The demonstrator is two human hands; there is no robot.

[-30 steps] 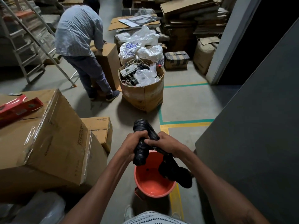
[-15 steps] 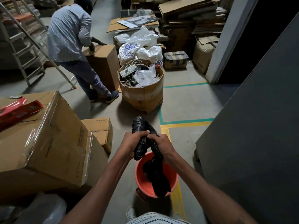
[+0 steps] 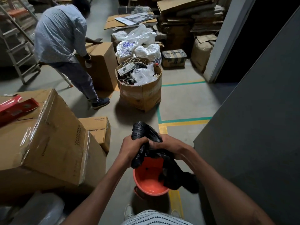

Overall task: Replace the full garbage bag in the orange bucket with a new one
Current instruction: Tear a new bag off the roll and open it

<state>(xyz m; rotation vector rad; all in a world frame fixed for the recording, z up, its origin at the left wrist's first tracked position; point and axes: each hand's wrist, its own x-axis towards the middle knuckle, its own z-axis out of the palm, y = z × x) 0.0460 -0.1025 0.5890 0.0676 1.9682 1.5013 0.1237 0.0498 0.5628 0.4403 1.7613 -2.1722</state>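
An orange bucket [image 3: 146, 181] stands on the floor below my hands, with no liner in it. A roll of black garbage bags [image 3: 140, 130] is gripped in my left hand [image 3: 132, 148], its top sticking up above my fist. My right hand [image 3: 168, 146] grips the loose black bag [image 3: 174, 174] coming off the roll; that bag hangs down over the bucket's right rim and partly hides it.
Large taped cardboard boxes [image 3: 48, 140] crowd the left. A person [image 3: 63, 41] bends over a box ahead. An open box of wires and plastic waste [image 3: 141, 88] stands in front. A dark grey panel [image 3: 253, 127] walls off the right side.
My right hand has drawn the loose bag out to the right again, so it drapes over the bucket's right rim. The person ahead has leaned further over the box.
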